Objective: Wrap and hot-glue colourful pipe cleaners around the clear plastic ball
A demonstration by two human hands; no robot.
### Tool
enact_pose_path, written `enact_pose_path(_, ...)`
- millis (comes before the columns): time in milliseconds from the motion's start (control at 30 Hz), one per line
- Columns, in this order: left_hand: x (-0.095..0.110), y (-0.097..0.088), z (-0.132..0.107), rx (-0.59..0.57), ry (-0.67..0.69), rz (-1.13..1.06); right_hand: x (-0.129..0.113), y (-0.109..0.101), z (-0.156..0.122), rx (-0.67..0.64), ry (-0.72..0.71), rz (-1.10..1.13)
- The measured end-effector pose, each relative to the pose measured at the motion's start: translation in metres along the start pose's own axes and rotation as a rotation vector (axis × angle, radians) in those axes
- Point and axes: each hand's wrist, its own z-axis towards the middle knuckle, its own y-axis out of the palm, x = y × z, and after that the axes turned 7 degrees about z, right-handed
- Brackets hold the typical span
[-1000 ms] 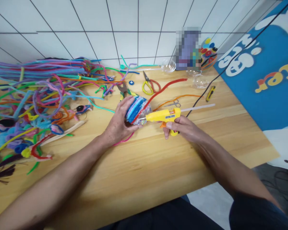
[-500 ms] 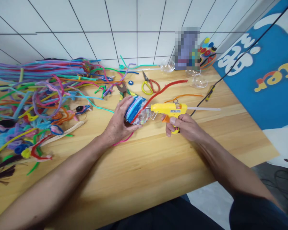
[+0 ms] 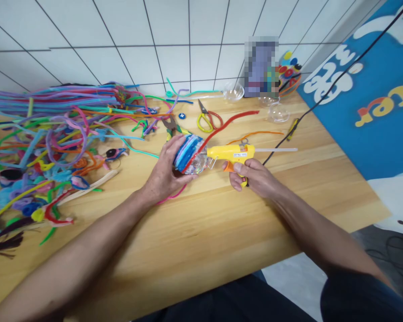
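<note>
My left hand [image 3: 166, 172] is wrapped round a clear ball [image 3: 199, 163] partly covered in blue, purple and white pipe cleaners. A red pipe cleaner [image 3: 226, 120] lies along the edge of the covered part, and its loose end sticks out to the upper right. My right hand [image 3: 255, 176] grips a yellow glue gun [image 3: 231, 153] by its handle, fingers at the orange trigger. The nozzle points left and is at the ball beside the red pipe cleaner; whether it touches cannot be made out. A glue stick [image 3: 280, 150] juts from the gun's back.
Pliers [image 3: 170, 126] and scissors [image 3: 206, 120] lie behind the ball. Heaped pipe cleaners [image 3: 53, 147] cover the table's left side. Clear plastic half-balls [image 3: 279, 113] stand at the back right. A black cord [image 3: 310, 109] runs up past the blue board [image 3: 366, 143].
My right hand and the glue gun have shifted slightly left, with the nozzle along the red pipe cleaner. My left hand still holds the ball in nearly the same place.
</note>
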Motion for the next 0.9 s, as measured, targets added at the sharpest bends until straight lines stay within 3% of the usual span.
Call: enact_pose_path(900,0.0006,-0.002,0.0004,-0.046,0.0,0.029,0.0016,0.0032,0.0008,0.053,0.014,0.015)
